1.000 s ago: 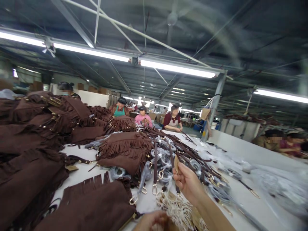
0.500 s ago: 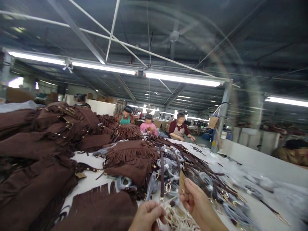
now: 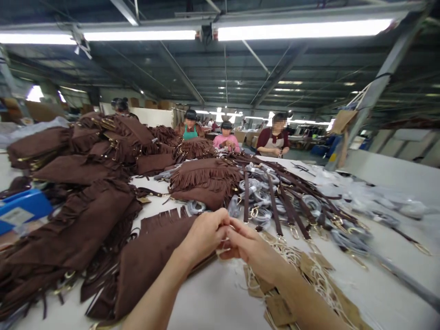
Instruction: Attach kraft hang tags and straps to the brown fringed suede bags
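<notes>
My left hand (image 3: 202, 233) and my right hand (image 3: 249, 245) meet in front of me above the white table (image 3: 213, 298), fingers pinched together on a thin pale string (image 3: 225, 240). What else they hold is hidden between the fingers. Just under my left hand lies a brown fringed suede bag (image 3: 147, 261). Below my right forearm is a pile of tan paper tags with white strings (image 3: 302, 275). Brown straps with gold clasps (image 3: 275, 206) lie just beyond my hands.
Stacks of brown fringed bags (image 3: 79, 174) fill the left of the table. A blue bin (image 3: 20, 208) sits at the far left. Plastic-wrapped straps (image 3: 357, 201) spread to the right. Several people (image 3: 275, 140) sit at the far end of the table.
The view has tilted down. My hands came together: the left rose from the tag pile to meet the right, which earlier held up a tan tag.
</notes>
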Motion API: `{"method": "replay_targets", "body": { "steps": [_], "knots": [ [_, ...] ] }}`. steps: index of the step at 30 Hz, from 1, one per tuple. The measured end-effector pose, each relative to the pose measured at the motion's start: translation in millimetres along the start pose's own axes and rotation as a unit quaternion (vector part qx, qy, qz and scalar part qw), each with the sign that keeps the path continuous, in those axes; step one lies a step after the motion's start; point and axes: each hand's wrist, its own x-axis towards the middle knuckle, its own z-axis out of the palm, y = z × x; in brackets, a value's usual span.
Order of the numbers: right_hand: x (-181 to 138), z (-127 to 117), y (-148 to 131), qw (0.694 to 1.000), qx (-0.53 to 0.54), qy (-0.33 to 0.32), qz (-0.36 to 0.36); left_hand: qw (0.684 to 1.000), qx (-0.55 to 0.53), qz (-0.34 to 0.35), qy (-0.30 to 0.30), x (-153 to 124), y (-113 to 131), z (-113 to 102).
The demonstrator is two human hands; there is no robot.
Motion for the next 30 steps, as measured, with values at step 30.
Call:
{"method": "replay_targets", "body": {
  "steps": [30],
  "knots": [
    [43.4,-68.8,88.9,0.925,-0.356,0.129,-0.030,0.998,-0.014,-0.002,-0.066,2.4,-108.5,68.4]
  ]
}}
